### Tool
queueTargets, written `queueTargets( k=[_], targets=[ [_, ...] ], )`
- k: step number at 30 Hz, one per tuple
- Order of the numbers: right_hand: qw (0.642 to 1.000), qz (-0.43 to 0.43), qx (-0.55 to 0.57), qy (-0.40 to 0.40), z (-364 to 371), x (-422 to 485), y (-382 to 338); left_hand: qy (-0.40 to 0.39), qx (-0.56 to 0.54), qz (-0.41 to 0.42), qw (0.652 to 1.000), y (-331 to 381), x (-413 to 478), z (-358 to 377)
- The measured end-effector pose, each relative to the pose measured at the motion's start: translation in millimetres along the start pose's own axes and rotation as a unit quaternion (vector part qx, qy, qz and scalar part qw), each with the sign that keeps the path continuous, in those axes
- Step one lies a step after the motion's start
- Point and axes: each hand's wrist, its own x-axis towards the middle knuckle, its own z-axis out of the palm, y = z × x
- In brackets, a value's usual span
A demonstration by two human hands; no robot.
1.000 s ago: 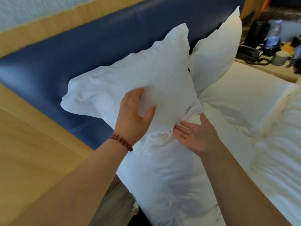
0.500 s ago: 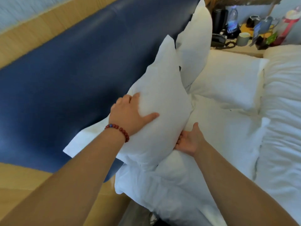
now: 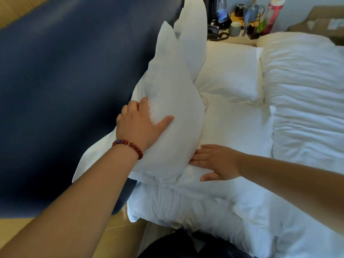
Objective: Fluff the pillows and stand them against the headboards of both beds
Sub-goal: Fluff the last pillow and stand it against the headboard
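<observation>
Pillow, white, stands on edge against the blue padded headboard, leaning on it with one pointed corner uppermost and a lower corner trailing down toward the wooden frame. The left hand lies on the pillow's near face, palm flat, thumb spread out to the right, fingers curled over the upper edge and pressing into the filling; it does not close around anything. A red beaded bracelet sits on that wrist. The right hand rests open and flat, fingers extended together, at the pillow's lower right edge where it meets the bedding, fingertips touching the pillow's base. A second pillow stands upright behind the first, also against the headboard, its tip reaching the top of the view. A third pillow lies flat on the mattress just beside the standing pair. A rumpled white duvet covers the bed to the right, and more creased white bedding is bunched below the hands. Beyond the head of the bed, a counter carries a telephone, a grey mug, a water bottle, a red flask and other small items too blurred to identify.
</observation>
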Motion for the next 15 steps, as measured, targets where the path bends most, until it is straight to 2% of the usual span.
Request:
queueTargets(
  k=[3,8,12,15],
  targets=[
    [0.998,-0.043,-0.045,-0.018,6.4,25.8,9.0,0.01,0.002,0.003,1.0,-0.3,-1.7,6.9],
    [0.996,0.01,-0.045,-0.075,31.6,67.7,2.5,-0.009,0.01,0.005,1.0,-0.9,-15.5,26.3],
    [0.999,-0.02,-0.001,-0.041,33.2,40.1,14.5,-0.023,-0.017,-0.011,1.0,-4.5,-16.4,28.5],
    [0.999,-0.033,0.015,-0.026,28.8,1.5,34.0,-0.017,0.009,-0.014,1.0,3.3,-12.2,24.2]
  ],
)
